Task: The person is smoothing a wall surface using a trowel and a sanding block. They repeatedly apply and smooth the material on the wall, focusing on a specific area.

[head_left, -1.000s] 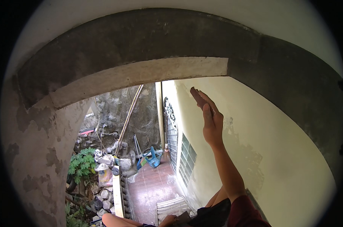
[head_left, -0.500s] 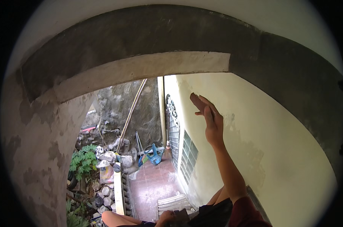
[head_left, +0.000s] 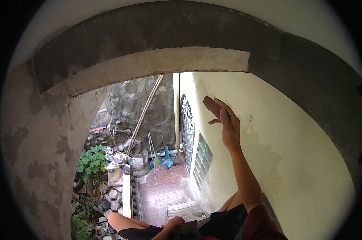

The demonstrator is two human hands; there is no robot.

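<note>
My right hand (head_left: 230, 127) is raised against the pale cream wall (head_left: 265, 120). It grips a reddish-brown piece of sandpaper (head_left: 213, 107) with a ragged edge, pressed between thumb and fingers and lying close to the plaster. Damp-looking darker patches mark the wall beside the wrist. My left hand (head_left: 176, 221) is low in the picture, over my lap by my dark shorts; its fingers are too small and partly hidden to read.
A dark grey arch band (head_left: 157, 30) curves overhead, with a peeling wall (head_left: 41, 160) at left. Far below lie a red tiled floor (head_left: 161, 188), a blue plastic chair (head_left: 167, 158), a broom (head_left: 181, 153), leaning poles (head_left: 146, 114), a railing (head_left: 127, 192), stones and a green plant (head_left: 92, 160).
The whole view has shifted, so the surroundings sit higher and further right. My right hand stays at the wall with the sandpaper, moved only slightly. More of my left hand and forearm shows.
</note>
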